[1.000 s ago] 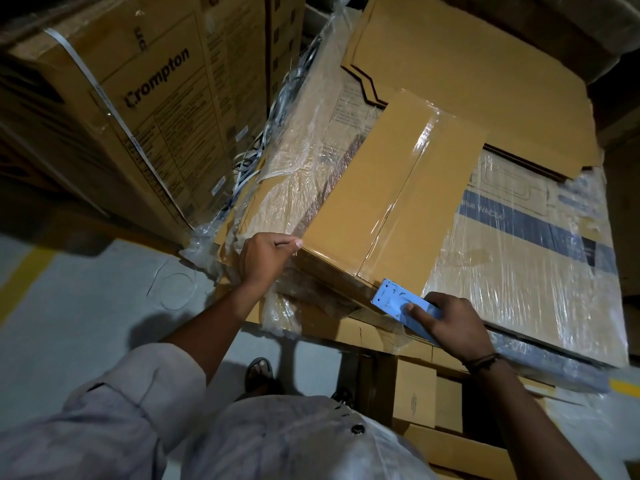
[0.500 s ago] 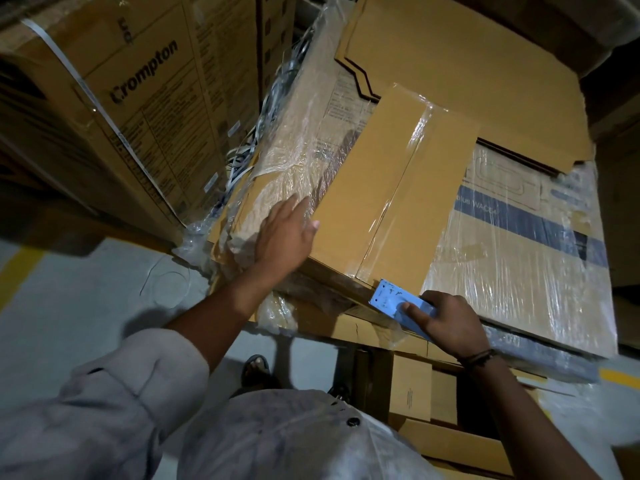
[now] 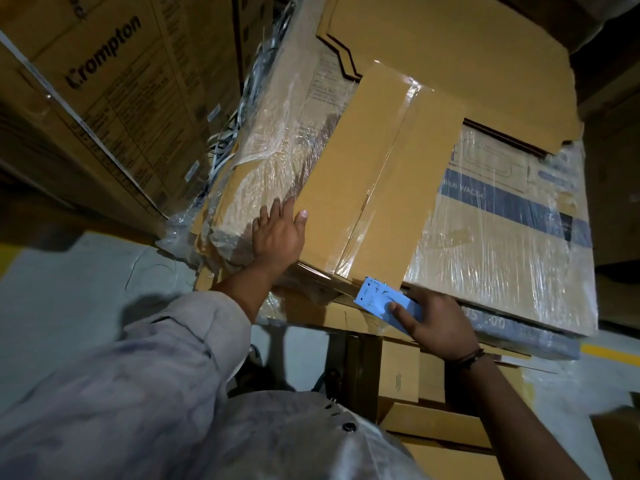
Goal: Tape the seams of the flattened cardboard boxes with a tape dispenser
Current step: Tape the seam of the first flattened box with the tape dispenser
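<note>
one box (image 3: 349,188), left hand (image 3: 277,233) touching; right hand (image 3: 433,323) holds dispenser (image 3: 375,297)

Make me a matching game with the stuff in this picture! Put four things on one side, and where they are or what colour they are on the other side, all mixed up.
Things:
1. left hand
2. tape dispenser
3. flattened box
4. Crompton box

Descriptions:
A. light blue, gripped by the right hand
B. stands at the far left, with printed lettering
C. brown, with shiny clear tape down its middle seam
D. lies flat against the flattened box's left edge

Pairs: 1-D, 2-A, 3-C, 4-B.
</note>
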